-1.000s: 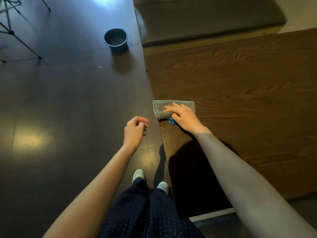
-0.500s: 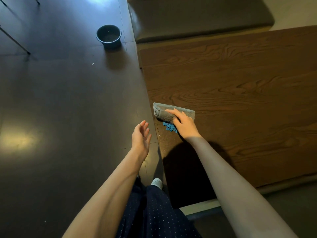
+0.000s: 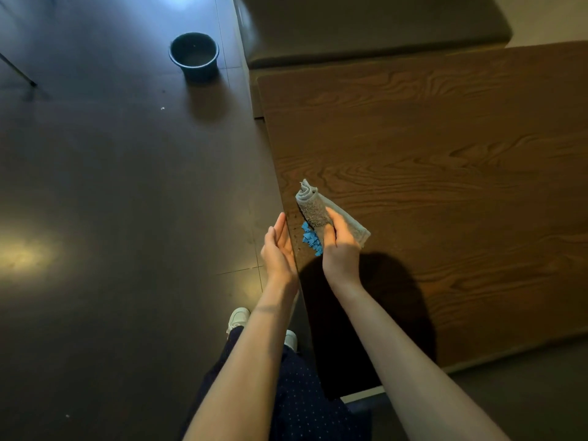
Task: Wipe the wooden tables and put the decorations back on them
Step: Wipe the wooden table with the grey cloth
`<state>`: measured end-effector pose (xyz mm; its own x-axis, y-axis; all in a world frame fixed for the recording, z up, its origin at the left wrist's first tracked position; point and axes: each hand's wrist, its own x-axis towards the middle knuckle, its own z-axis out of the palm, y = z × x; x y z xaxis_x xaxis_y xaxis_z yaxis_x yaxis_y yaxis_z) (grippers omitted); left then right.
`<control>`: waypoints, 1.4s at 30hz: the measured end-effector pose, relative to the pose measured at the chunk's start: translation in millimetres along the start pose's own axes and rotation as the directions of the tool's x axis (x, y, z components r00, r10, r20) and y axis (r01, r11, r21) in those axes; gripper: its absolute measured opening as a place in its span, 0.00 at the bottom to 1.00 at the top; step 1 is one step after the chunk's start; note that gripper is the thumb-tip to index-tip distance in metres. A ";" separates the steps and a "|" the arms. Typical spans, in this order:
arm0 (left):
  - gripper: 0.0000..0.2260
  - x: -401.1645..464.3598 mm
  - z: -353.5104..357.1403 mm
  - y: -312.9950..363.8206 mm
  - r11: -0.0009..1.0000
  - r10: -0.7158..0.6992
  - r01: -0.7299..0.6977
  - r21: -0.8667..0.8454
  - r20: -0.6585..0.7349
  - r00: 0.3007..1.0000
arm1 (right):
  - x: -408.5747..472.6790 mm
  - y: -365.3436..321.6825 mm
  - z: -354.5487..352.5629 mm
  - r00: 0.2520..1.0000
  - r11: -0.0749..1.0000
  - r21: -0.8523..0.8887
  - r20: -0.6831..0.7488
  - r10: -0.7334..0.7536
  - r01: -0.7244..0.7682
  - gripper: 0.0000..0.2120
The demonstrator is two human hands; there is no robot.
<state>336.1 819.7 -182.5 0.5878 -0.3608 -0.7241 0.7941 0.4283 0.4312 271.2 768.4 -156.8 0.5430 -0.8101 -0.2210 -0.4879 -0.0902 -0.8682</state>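
Note:
A grey rolled cloth lies at the left edge of the wooden table. My right hand grips the cloth from the near side. A small heap of blue scraps sits on the table between the cloth and the table's edge. My left hand is held flat and cupped, palm up, right against the table's left edge beside the scraps. It holds nothing.
A dark round bucket stands on the dark tiled floor at the back left. A dark padded bench runs behind the table. My feet in white shoes stand close to the table's near left corner.
My right hand has dragged the cloth and the blue scraps closer to the table's left edge. My left hand has opened and moved right, up against that edge.

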 end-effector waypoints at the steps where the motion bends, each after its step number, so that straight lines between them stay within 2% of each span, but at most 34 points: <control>1: 0.19 1.0 -1.1 -2.2 1.000 0.002 -0.002 -0.010 0.004 1.000 | 0.8 -0.5 1.3 1.000 1.000 0.007 -0.012 -0.002 0.002 0.18; 10: 0.21 8.6 -15.0 -8.8 0.994 0.013 -0.004 -0.112 0.075 0.997 | -7.3 0.7 16.7 0.997 0.996 0.086 0.066 -0.044 0.039 0.16; 13: 0.21 9.0 -16.3 -8.0 0.989 0.011 0.008 -0.147 0.127 0.992 | -12.6 0.5 23.5 0.994 0.990 0.141 0.102 -0.028 0.013 0.15; 17: 0.19 2.0 -16.0 -5.6 0.980 -0.031 0.054 -0.190 0.121 0.992 | -19.5 -4.5 27.6 0.991 0.958 0.281 0.133 0.027 -0.064 0.15; 21: 0.19 -2.1 -18.0 -5.8 0.968 -0.072 0.088 -0.237 0.078 0.994 | -21.1 -8.8 27.6 0.980 0.882 0.437 0.155 0.122 -0.178 0.16; 24: 0.20 -1.2 -17.5 -5.5 0.958 -0.102 0.106 -0.266 0.029 0.994 | -20.0 -10.7 26.6 0.973 0.785 0.578 0.172 0.151 -0.224 0.16; 27: 0.24 0.7 -19.4 -6.0 0.947 -0.105 0.105 -0.304 0.017 0.994 | -18.6 -12.7 21.4 0.968 0.688 0.681 0.200 0.154 -0.250 0.15; 31: 0.19 3.5 -20.5 -5.6 0.931 -0.130 0.113 -0.346 -0.028 0.991 | -12.3 -14.8 13.0 0.971 0.632 0.738 0.196 0.135 -0.237 0.15; 33: 0.18 3.8 -20.9 -5.5 0.913 -0.147 0.116 -0.391 -0.050 0.988 | -7.8 -15.4 9.8 0.977 0.648 0.732 0.171 0.126 -0.211 0.15; 35: 0.18 3.1 -20.3 -4.9 0.904 -0.154 0.118 -0.412 -0.055 0.987 | -4.6 -16.3 6.8 0.986 0.732 0.662 0.139 0.094 -0.163 0.14; 39: 0.17 1.3 -19.7 -3.2 0.915 -0.159 0.141 -0.378 -0.019 0.987 | -12.1 -18.6 12.1 0.986 0.928 0.370 0.163 -0.023 -0.040 0.12; 42: 0.16 -4.7 -21.2 2.0 0.918 -0.182 0.188 -0.350 0.049 0.982 | -22.6 -15.5 25.2 0.980 0.977 0.203 0.168 -0.107 0.071 0.10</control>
<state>331.7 839.8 -189.6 0.4403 -0.4731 -0.7631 0.7852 0.6151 0.0717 283.7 802.7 -149.5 0.6993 -0.6867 -0.1988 -0.2988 -0.0281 -0.9539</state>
